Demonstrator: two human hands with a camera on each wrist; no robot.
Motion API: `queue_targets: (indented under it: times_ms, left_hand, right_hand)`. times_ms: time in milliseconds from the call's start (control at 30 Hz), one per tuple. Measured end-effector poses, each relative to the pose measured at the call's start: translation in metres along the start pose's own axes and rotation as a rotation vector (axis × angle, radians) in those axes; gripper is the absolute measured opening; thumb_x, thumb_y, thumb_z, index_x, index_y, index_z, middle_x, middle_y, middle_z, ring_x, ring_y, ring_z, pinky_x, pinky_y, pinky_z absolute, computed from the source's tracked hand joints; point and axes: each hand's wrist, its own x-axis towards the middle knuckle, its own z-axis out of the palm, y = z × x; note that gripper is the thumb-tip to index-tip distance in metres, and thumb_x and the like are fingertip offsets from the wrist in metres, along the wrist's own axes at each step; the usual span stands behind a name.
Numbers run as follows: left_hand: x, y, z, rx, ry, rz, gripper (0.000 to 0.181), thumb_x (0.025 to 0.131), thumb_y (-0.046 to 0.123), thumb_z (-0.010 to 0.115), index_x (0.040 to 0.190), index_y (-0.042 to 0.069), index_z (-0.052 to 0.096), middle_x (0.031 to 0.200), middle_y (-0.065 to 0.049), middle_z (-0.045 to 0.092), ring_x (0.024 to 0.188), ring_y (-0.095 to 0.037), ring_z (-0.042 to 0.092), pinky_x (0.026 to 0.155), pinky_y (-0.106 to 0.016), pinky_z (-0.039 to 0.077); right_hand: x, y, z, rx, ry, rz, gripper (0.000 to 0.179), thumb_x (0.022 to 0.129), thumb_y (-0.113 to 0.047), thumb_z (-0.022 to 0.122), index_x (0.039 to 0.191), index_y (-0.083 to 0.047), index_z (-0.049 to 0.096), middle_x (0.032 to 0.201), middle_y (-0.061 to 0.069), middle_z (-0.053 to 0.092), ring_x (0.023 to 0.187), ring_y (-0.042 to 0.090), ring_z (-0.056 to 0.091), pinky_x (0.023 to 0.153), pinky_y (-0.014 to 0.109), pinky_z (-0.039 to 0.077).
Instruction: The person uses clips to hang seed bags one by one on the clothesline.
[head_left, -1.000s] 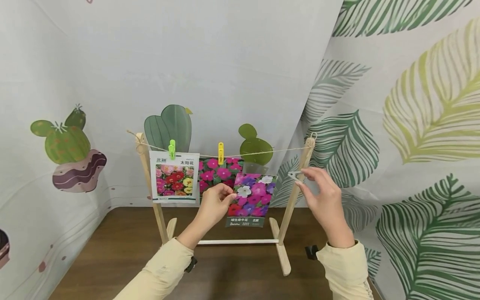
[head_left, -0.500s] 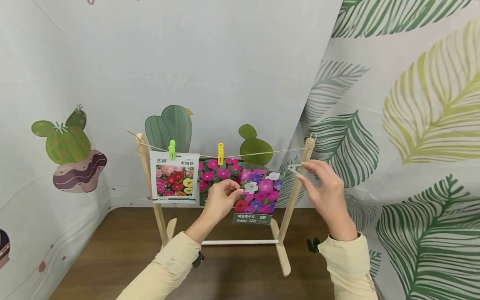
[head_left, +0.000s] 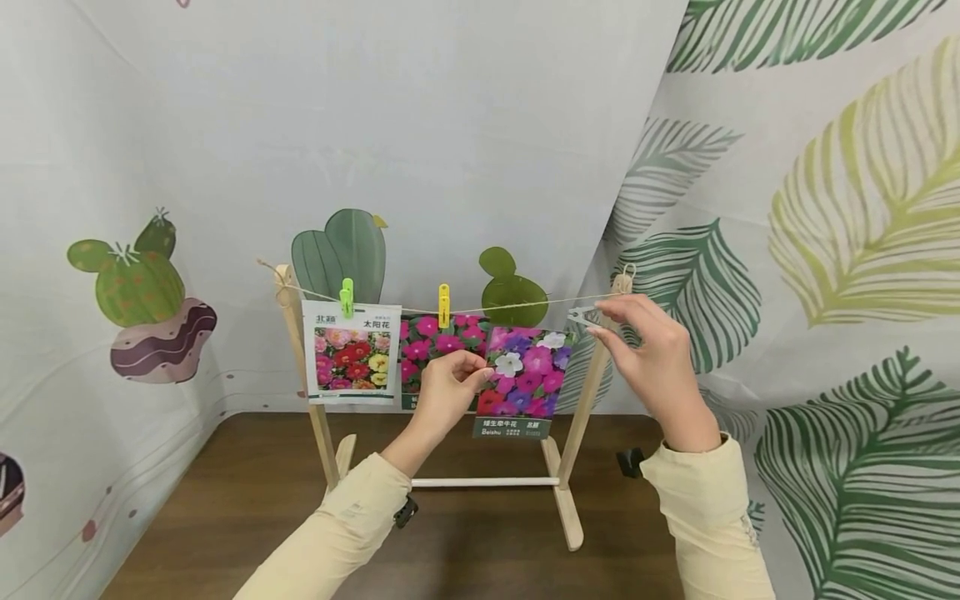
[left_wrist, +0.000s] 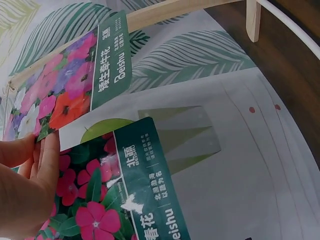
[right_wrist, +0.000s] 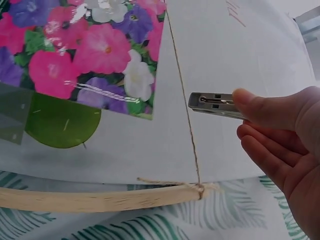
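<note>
My left hand [head_left: 446,396] pinches the left edge of a seed packet [head_left: 525,392] printed with pink, purple and white flowers. This packet is upright, its top a little below the twine [head_left: 551,302]. In the left wrist view, thumb and fingers meet at the edge of the same packet [left_wrist: 65,82]. To the right, my right hand [head_left: 652,358] pinches a grey clothespin [head_left: 582,317] between thumb and fingers, close to the packet's upper right corner. The right wrist view shows the clothespin [right_wrist: 215,103] with its tip beside the twine [right_wrist: 183,92].
A white seed packet [head_left: 352,358] hangs from a green clothespin [head_left: 347,297]. Beside it, a magenta-flower packet [head_left: 447,337] hangs from a yellow clothespin [head_left: 444,306], partly behind my left hand. The twine spans two wooden posts [head_left: 588,408], with a white rod [head_left: 487,482] low between them.
The held packet has moved right and up toward the twine, with my left hand. My right hand has lifted the grey clothespin higher and slightly left. Both grips stay the same.
</note>
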Motion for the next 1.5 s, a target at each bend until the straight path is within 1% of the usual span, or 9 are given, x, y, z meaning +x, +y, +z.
queue_targets:
  times_ms: [100, 200, 300, 467, 700, 800, 967, 1267, 1500]
  left_hand:
    - [0.001, 0.0, 0.002, -0.004, 0.021, 0.002, 0.01, 0.086, 0.015, 0.073, 0.083, 0.006, 0.069, 0.079, -0.004, 0.071, 0.07, -0.014, 0.066, 0.062, -0.027, 0.051]
    - [0.002, -0.001, 0.004, -0.002, 0.039, 0.006, 0.011, 0.086, 0.015, 0.072, 0.085, 0.005, 0.07, 0.079, -0.004, 0.071, 0.071, -0.013, 0.065, 0.061, -0.027, 0.051]
    - [0.004, -0.001, 0.006, -0.003, 0.053, -0.002, 0.01, 0.086, 0.016, 0.073, 0.086, 0.006, 0.07, 0.08, -0.004, 0.071, 0.071, -0.013, 0.065, 0.062, -0.027, 0.051]
    - [0.006, -0.002, 0.009, -0.017, 0.059, -0.002, 0.009, 0.087, 0.015, 0.072, 0.087, 0.006, 0.07, 0.081, -0.004, 0.071, 0.071, -0.013, 0.065, 0.063, -0.027, 0.052]
    - [0.009, -0.001, 0.011, -0.035, 0.067, 0.004, 0.008, 0.087, 0.012, 0.072, 0.088, 0.004, 0.07, 0.082, -0.006, 0.071, 0.071, -0.017, 0.066, 0.061, -0.025, 0.051]
    - [0.009, 0.0, 0.013, -0.045, 0.069, 0.001, 0.008, 0.087, 0.011, 0.071, 0.088, 0.003, 0.07, 0.081, -0.007, 0.071, 0.071, -0.018, 0.066, 0.061, -0.025, 0.051]
    - [0.009, 0.001, 0.014, -0.042, 0.065, 0.008, 0.007, 0.088, 0.01, 0.07, 0.089, 0.003, 0.07, 0.082, -0.008, 0.071, 0.071, -0.018, 0.066, 0.061, -0.026, 0.052]
    - [0.011, -0.002, 0.017, -0.024, 0.095, 0.022, 0.007, 0.088, 0.011, 0.07, 0.087, 0.003, 0.071, 0.078, -0.007, 0.07, 0.066, -0.014, 0.063, 0.058, -0.025, 0.049]
    - [0.012, 0.0, 0.018, -0.036, 0.102, 0.015, 0.008, 0.088, 0.011, 0.07, 0.088, 0.003, 0.071, 0.079, -0.007, 0.07, 0.068, -0.015, 0.064, 0.06, -0.025, 0.05]
  right_hand:
    - [0.007, 0.0, 0.0, -0.013, -0.026, -0.01, 0.032, 0.072, 0.005, 0.08, 0.102, 0.001, 0.069, 0.096, 0.011, 0.067, 0.085, 0.022, 0.062, 0.076, 0.028, 0.047]
    - [0.013, 0.0, 0.0, -0.029, -0.045, -0.023, 0.031, 0.071, 0.005, 0.08, 0.101, 0.001, 0.069, 0.094, 0.011, 0.067, 0.082, 0.022, 0.062, 0.074, 0.028, 0.047]
    - [0.017, 0.002, 0.0, -0.038, -0.052, -0.04, 0.031, 0.07, 0.005, 0.081, 0.099, 0.002, 0.07, 0.092, 0.012, 0.067, 0.079, 0.022, 0.063, 0.072, 0.026, 0.048]
    - [0.023, 0.004, 0.0, -0.044, -0.071, -0.04, 0.028, 0.07, 0.004, 0.081, 0.096, 0.001, 0.071, 0.09, 0.01, 0.067, 0.076, 0.023, 0.064, 0.069, 0.022, 0.047]
    - [0.036, 0.005, 0.0, -0.031, -0.117, -0.019, 0.023, 0.073, 0.002, 0.08, 0.094, 0.001, 0.071, 0.086, 0.01, 0.068, 0.073, 0.02, 0.064, 0.063, 0.033, 0.05]
    - [0.04, 0.007, 0.002, -0.02, -0.131, -0.034, 0.021, 0.073, 0.002, 0.08, 0.092, 0.001, 0.072, 0.085, 0.01, 0.068, 0.071, 0.02, 0.065, 0.061, 0.034, 0.05]
    - [0.048, 0.01, 0.004, -0.037, -0.16, -0.066, 0.019, 0.072, 0.004, 0.08, 0.089, 0.001, 0.072, 0.082, 0.01, 0.069, 0.071, 0.023, 0.067, 0.058, 0.035, 0.051]
    - [0.057, 0.013, 0.006, -0.029, -0.222, -0.026, 0.016, 0.074, 0.001, 0.079, 0.089, 0.0, 0.073, 0.082, 0.007, 0.07, 0.07, 0.021, 0.066, 0.059, 0.034, 0.051]
    - [0.061, 0.014, 0.011, 0.0, -0.27, -0.017, 0.018, 0.072, 0.002, 0.08, 0.089, 0.001, 0.073, 0.08, 0.01, 0.069, 0.07, 0.021, 0.065, 0.064, 0.037, 0.053]
